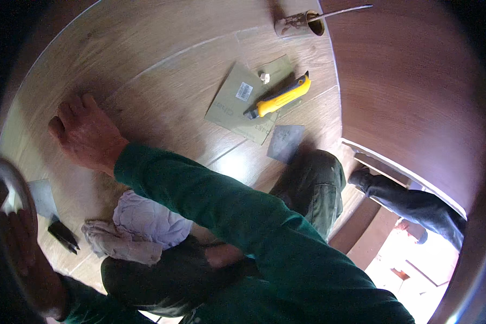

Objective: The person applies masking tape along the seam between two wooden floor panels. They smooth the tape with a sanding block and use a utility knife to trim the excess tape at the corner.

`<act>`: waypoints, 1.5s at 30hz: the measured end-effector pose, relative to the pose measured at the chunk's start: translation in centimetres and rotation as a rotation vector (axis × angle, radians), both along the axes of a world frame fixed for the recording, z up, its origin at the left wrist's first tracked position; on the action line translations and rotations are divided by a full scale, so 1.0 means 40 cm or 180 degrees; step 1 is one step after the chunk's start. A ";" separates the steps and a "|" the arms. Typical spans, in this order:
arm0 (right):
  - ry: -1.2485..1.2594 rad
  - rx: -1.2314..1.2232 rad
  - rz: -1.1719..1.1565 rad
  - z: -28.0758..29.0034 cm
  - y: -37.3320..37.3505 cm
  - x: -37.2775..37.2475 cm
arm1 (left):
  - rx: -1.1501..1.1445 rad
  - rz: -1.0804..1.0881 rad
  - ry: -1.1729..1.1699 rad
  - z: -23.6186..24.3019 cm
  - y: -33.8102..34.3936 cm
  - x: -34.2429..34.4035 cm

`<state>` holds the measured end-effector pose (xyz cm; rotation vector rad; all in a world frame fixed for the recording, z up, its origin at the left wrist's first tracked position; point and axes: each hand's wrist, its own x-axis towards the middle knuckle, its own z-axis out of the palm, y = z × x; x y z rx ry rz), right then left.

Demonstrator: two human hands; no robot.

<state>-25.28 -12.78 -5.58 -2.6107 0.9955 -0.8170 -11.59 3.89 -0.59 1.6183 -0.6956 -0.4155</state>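
Gleaming brown floor (170,105), wood-grained

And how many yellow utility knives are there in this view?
1: the yellow utility knife lies across the olive-green printed sheets, to the right of the person's right hand. Another could be hidden under the crumpled white cloth.

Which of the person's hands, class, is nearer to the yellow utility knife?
Right. The right hand is apart from the yellow utility knife, to its left in the picture; the left hand is farther away, near the picture's lower left rim.
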 end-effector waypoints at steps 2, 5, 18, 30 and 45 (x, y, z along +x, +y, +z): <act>-0.0034 -0.0195 -0.0186 0.000 -0.008 -0.025 | 0.0070 0.0117 -0.0300 0.012 -0.081 -0.112; -0.0422 -0.0283 -0.0234 0.023 -0.029 -0.028 | 0.0119 0.0258 -0.0717 0.037 -0.173 -0.237; -0.0113 -0.0404 -0.2283 0.060 -0.607 -0.444 | -0.0324 -0.0427 -0.0313 0.031 -0.255 -0.339; -0.0020 0.1337 0.1121 0.078 -0.273 -0.222 | -0.0381 0.0025 -0.0356 0.039 -0.261 -0.302; -0.0660 0.1557 -0.1354 0.302 -0.219 -0.892 | 0.0012 -0.0673 -0.1402 -0.025 -0.301 -0.365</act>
